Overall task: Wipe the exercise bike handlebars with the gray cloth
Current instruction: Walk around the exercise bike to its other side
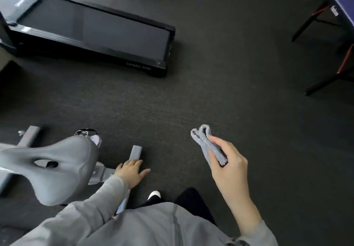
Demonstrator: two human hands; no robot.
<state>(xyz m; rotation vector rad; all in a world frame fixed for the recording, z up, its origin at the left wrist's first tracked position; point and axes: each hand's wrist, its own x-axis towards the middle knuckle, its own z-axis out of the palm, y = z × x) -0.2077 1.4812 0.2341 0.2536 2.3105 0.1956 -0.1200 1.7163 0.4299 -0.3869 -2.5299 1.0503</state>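
Observation:
The folded gray cloth (207, 143) sticks up out of my right hand (228, 161), which grips it in the air over the dark floor, right of centre. At the lower left stands the exercise bike, seen from above, with its gray saddle (57, 166) large in the foreground. My left hand (132, 172) hangs with loose, spread fingers and holds nothing, just right of the saddle and over the bike's gray floor bar (135, 152). The handlebars are not visible in this view.
A black treadmill (92, 33) lies flat on the carpet at the upper left. A blue-topped table with black and red legs (325, 15) stands at the upper right. My shoe (154, 195) shows below my left hand. Dark carpet (229, 73) spreads between these things.

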